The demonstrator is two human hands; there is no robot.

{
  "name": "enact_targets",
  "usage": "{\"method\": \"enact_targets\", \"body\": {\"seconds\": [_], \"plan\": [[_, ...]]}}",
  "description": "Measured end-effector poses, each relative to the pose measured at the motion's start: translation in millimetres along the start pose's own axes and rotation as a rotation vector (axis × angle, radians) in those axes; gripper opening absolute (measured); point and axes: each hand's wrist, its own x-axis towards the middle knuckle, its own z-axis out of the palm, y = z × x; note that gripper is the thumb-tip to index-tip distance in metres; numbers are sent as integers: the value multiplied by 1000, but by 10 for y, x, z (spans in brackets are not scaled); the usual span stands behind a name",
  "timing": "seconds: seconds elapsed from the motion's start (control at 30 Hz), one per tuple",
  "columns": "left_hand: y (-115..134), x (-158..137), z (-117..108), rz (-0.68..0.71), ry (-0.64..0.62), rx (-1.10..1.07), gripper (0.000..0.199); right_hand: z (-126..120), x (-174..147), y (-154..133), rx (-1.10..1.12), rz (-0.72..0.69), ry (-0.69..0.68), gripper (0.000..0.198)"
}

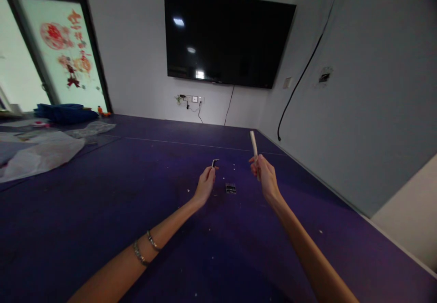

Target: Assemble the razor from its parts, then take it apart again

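– Bare and nearest the head camera is the left forearm [175,221], with 2 bands [138,251] circling it. What does its hand have?

– That left hand [205,185] pinches a small tool [214,162] between thumb and fingers. A thin, bent tip juts past them, above the purple covering [164,271].

– And the right hand [267,175]?

– Its fingers curl around the lower part of a pale stick [254,143], thumb against it. The free length rises, leaning slightly left.

– How would the stick handle?

– Light, I'd judge, and fairly stiff, though its slight curve hints at some give. It looks matte, so I doubt it slips. Low down, as now, seems a sound hold; a hard sideways push on the free end might bend or snap it.

– The tool?

– Probably light and rigid. I'd keep to the body between the fingers, since the tip may be sharp.

– What can't you make out?

– Fingers hide most of the tool, so I can't name it. The stick's lower end is largely covered, its material uncertain. A dark piece [231,188] lies on the covering between the 2 hands, too small to read. White flecks [320,231] around it are tinier yet. With only 1 view, the far sides go unseen.
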Motion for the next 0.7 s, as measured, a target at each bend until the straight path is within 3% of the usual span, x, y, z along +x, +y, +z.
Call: {"method": "enact_targets", "body": {"seconds": [0.1,0.33,0.7], "plan": [[30,-36,10,-60,-23,-85,35,-40,28,194,-222,57,2,57],[65,-150,95,-160,-128,-242,40,-23,-9,542,-600,64,-72,58],[97,-211,147,-187,-142,-196,48,-8,-28,676,-604,24,-73,56]]}}
